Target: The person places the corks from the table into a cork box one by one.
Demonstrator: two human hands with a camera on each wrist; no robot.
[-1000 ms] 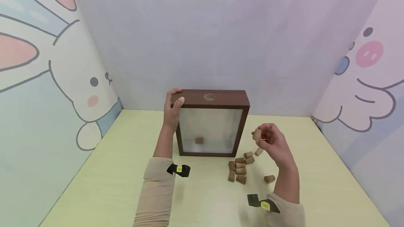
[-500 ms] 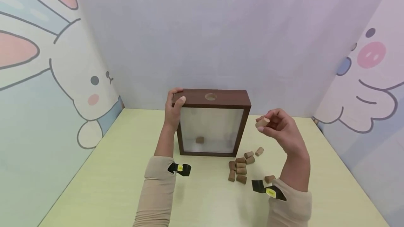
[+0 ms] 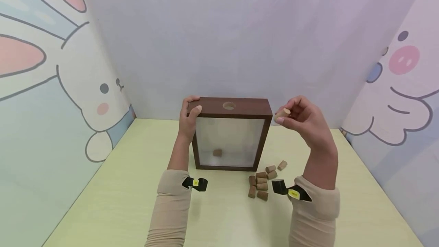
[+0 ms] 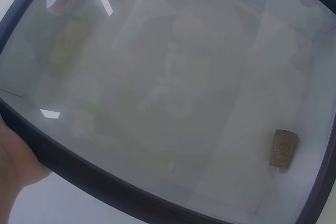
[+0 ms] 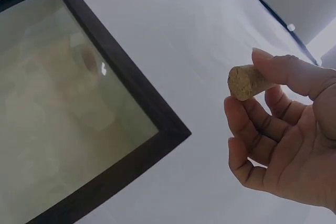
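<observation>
A dark brown wooden shadow box (image 3: 247, 106) with a clear front stands upright on the table, a round hole (image 3: 229, 105) in its top. My left hand (image 3: 188, 119) grips its upper left corner, thumb on the top face and fingers over the back. One cork (image 4: 283, 149) lies inside on the bottom. My right hand (image 3: 305, 121) pinches another cork (image 5: 249, 81) between thumb and fingers, just right of the box's upper right corner. In the right wrist view the cork is apart from the frame, one flat end showing.
Several loose corks (image 3: 262, 186) lie on the pale yellow-green table (image 3: 120, 186), before the box's right corner. One cork (image 3: 282, 165) sits a little apart. A grey curtain (image 3: 219, 48) hangs behind; printed cartoon panels stand on both sides.
My right hand has lifted the cork up from near the loose corks to the height of the box's top, turning it. My left hand keeps its grip on the corner.
</observation>
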